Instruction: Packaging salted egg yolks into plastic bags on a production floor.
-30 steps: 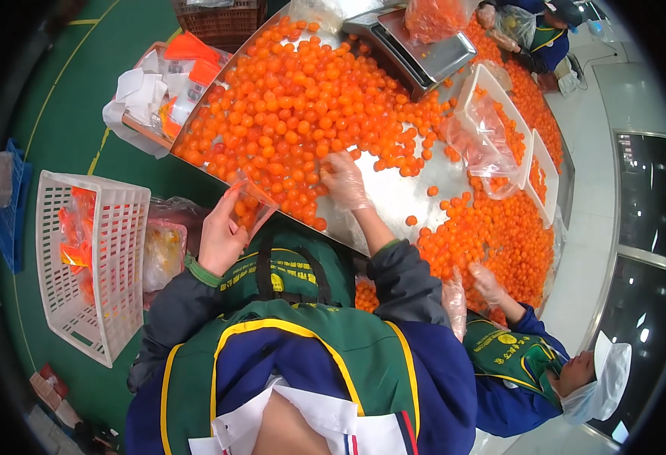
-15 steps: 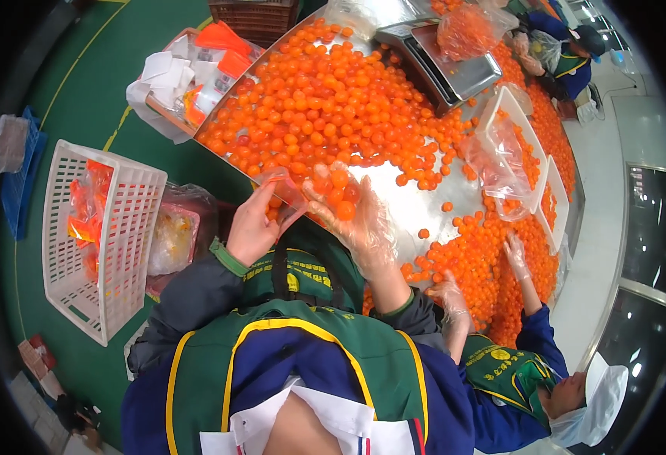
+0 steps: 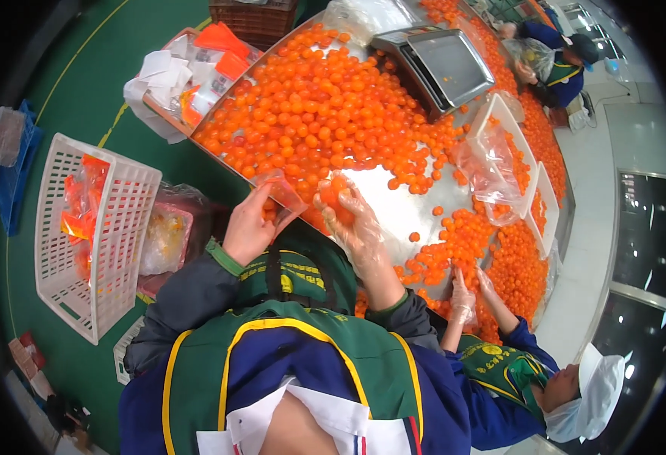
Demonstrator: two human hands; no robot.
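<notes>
My bare left hand pinches a small clear plastic bag with an orange tint at the table's near edge. Just right of the bag, my right hand in a thin clear glove curls around several round orange egg yolks. The two hands are close together but apart. Beyond them a big heap of the same yolks covers the metal table. Whether any yolk lies inside the bag, I cannot tell.
A scale stands among the yolks. White trays with a clear bag lie to the right. A co-worker's gloved hands work nearby. At left are a white crate and a box of packets. Another person is far right.
My right hand's fingers have curled in around the yolks. The bag of yolks on the scale is gone from it. The co-worker's two hands have come together among the yolks.
</notes>
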